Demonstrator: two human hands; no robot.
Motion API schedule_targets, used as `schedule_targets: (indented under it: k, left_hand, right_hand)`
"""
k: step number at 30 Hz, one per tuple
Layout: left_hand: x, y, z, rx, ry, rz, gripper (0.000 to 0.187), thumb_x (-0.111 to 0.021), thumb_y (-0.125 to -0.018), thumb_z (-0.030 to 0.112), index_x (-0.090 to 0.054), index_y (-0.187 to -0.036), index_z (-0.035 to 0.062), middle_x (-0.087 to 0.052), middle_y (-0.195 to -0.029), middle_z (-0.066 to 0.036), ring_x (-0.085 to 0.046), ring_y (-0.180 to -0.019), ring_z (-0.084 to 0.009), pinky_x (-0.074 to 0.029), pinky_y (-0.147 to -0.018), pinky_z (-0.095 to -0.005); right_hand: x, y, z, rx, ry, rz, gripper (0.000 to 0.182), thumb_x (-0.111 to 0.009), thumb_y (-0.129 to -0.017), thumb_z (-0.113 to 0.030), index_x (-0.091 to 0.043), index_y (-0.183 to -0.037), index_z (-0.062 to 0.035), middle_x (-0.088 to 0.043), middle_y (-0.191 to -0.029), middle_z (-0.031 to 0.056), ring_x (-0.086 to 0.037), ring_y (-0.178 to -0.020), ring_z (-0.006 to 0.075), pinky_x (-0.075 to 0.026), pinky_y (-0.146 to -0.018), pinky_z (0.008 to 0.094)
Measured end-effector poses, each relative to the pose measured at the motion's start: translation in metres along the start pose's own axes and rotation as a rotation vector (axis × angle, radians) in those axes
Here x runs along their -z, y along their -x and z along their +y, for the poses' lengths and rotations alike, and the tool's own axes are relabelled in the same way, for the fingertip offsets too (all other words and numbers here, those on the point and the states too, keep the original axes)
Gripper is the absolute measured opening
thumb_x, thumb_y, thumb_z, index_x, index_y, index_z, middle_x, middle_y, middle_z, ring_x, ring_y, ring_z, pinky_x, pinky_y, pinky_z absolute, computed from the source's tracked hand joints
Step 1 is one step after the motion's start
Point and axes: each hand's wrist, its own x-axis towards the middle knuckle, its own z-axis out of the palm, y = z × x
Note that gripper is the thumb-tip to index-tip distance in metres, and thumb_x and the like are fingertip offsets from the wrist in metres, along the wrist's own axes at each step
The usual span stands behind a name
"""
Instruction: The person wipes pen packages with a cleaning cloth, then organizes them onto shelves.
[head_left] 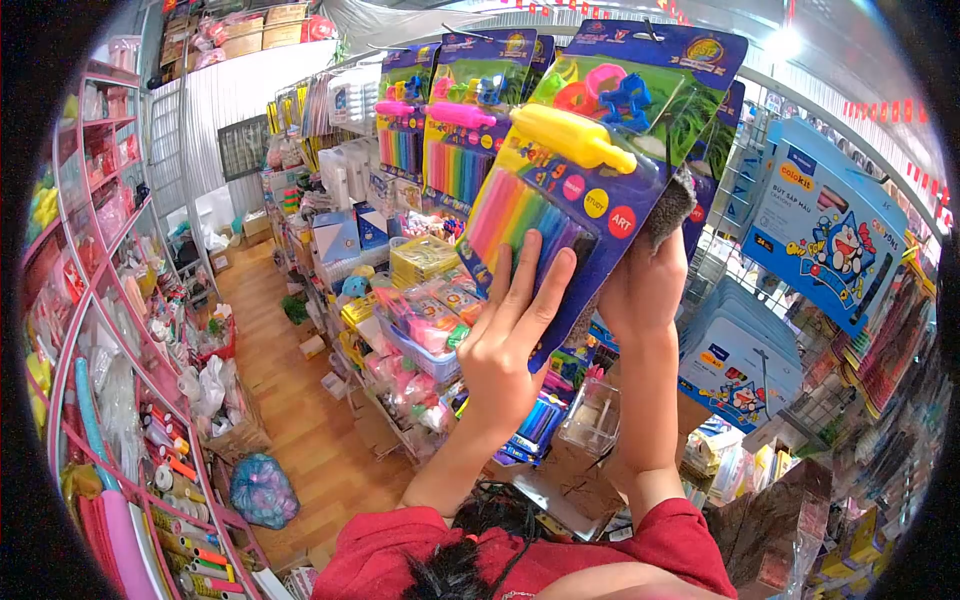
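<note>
A modelling clay pack [590, 165] hangs tilted in front of me, with a yellow roller, coloured moulds and rainbow clay sticks on a blue card. My left hand [505, 350] holds it at its lower part, fingers laid over the clear front; its thumb is hard to make out. Behind the pack's right edge, my right hand [645, 285] is closed around a grey cloth [672, 208], which touches or nearly touches the card. The pack partly hides those fingers. Similar clay packs [460, 115] hang just to the left.
Blue crayon boxes [825, 220] hang on the right, above more light-blue boxes [740, 360]. A blue basket [425, 355] of packets stands below on the left. Pink shelving [90, 290] lines the far left, beside a wood-look aisle floor [300, 400] with a bag of balls [263, 490].
</note>
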Motion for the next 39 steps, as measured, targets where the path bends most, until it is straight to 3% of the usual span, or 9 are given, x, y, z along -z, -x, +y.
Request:
schedule_targets:
  k: [10,15,18,21,25,29,32,35,39]
  left_hand:
    - [0.015,-0.010,-0.004,-0.097,-0.155,0.080,0.052,-0.054,-0.073,0.001,-0.054,-0.122,0.0174,-0.047,-0.127,-0.016,-0.050,-0.109,-0.0399,-0.050,-0.077,-0.0384]
    - [0.016,-0.016,-0.007,-0.117,-0.135,0.156,0.052,-0.055,-0.072,0.000,-0.054,-0.121,0.0156,-0.048,-0.126,-0.017,-0.049,-0.110,-0.0406,-0.049,-0.079,-0.0386]
    - [0.027,-0.017,-0.006,-0.080,-0.050,0.161,0.053,-0.056,-0.072,-0.003,-0.050,-0.123,0.0068,-0.046,-0.127,-0.019,-0.046,-0.115,-0.0375,-0.042,-0.089,-0.0374]
    - [0.037,-0.009,-0.014,0.051,0.093,0.168,0.053,-0.055,-0.077,-0.001,-0.040,-0.128,-0.0003,-0.043,-0.130,-0.019,-0.044,-0.119,-0.0320,-0.038,-0.095,-0.0379]
    - [0.040,0.019,-0.040,0.417,0.648,0.333,0.050,-0.055,-0.082,0.004,-0.037,-0.128,0.0001,-0.044,-0.127,-0.013,-0.045,-0.114,-0.0243,-0.040,-0.093,-0.0367]
    - [0.045,0.068,-0.056,0.696,0.970,0.501,0.043,-0.056,-0.083,0.008,-0.043,-0.123,-0.0012,-0.049,-0.121,-0.010,-0.049,-0.109,-0.0214,-0.043,-0.087,-0.0343]
    - [0.049,0.124,-0.075,0.728,0.567,0.444,0.042,-0.048,-0.092,0.025,-0.038,-0.122,-0.0016,-0.042,-0.124,-0.011,-0.046,-0.109,-0.0189,-0.040,-0.091,-0.0339]
    - [0.061,0.144,-0.067,0.743,0.728,0.483,0.045,-0.045,-0.092,0.034,-0.042,-0.116,-0.0037,-0.048,-0.118,-0.013,-0.048,-0.108,-0.0189,-0.039,-0.091,-0.0334]
    - [0.071,0.151,-0.068,0.794,0.734,0.452,0.053,-0.038,-0.092,0.043,-0.036,-0.125,0.0015,-0.044,-0.126,-0.010,-0.047,-0.111,-0.0238,-0.036,-0.095,-0.0378]
  right_hand:
    - [-0.020,-0.002,0.022,0.162,0.143,0.055,0.026,-0.038,-0.093,-0.006,-0.043,-0.118,-0.0013,-0.055,-0.109,0.0116,-0.058,-0.094,0.0240,-0.051,-0.080,0.0366]
    - [-0.038,-0.007,0.023,0.092,-0.030,-0.131,0.027,-0.036,-0.093,-0.009,-0.043,-0.119,-0.0013,-0.054,-0.112,0.0117,-0.058,-0.095,0.0229,-0.050,-0.080,0.0344]
    - [-0.032,-0.021,0.034,-0.015,-0.149,-0.445,0.041,-0.029,-0.095,-0.024,-0.031,-0.130,-0.0040,-0.042,-0.127,0.0117,-0.045,-0.113,0.0240,-0.036,-0.096,0.0359]
    - [-0.045,-0.008,0.051,-0.053,0.566,-0.183,0.056,-0.025,-0.095,-0.036,-0.015,-0.140,-0.0055,-0.016,-0.146,0.0102,-0.018,-0.133,0.0249,-0.013,-0.107,0.0321]
    - [-0.022,0.013,0.100,0.301,1.362,-0.499,0.050,-0.033,-0.090,-0.035,-0.040,-0.132,-0.0081,-0.026,-0.142,0.0155,-0.024,-0.131,0.0334,-0.013,-0.107,0.0420]
    - [-0.014,0.045,0.115,0.164,1.545,-0.464,0.044,-0.044,-0.083,-0.031,-0.049,-0.126,-0.0203,-0.031,-0.140,0.0135,-0.027,-0.129,0.0348,-0.012,-0.103,0.0544]
    - [0.006,0.037,0.127,0.216,1.682,-0.357,0.045,-0.046,-0.082,-0.031,-0.048,-0.127,-0.0238,-0.032,-0.140,0.0120,-0.029,-0.129,0.0323,-0.016,-0.103,0.0551]
    - [0.043,0.020,0.133,-0.099,1.378,-0.113,0.046,-0.045,-0.087,-0.033,-0.042,-0.130,-0.0185,-0.032,-0.138,0.0173,-0.030,-0.128,0.0317,-0.022,-0.105,0.0421]
    - [0.046,0.062,0.126,-0.573,0.985,-0.190,0.055,-0.041,-0.090,-0.036,-0.040,-0.125,0.0060,-0.041,-0.132,0.0175,-0.039,-0.122,0.0243,-0.028,-0.101,0.0308]
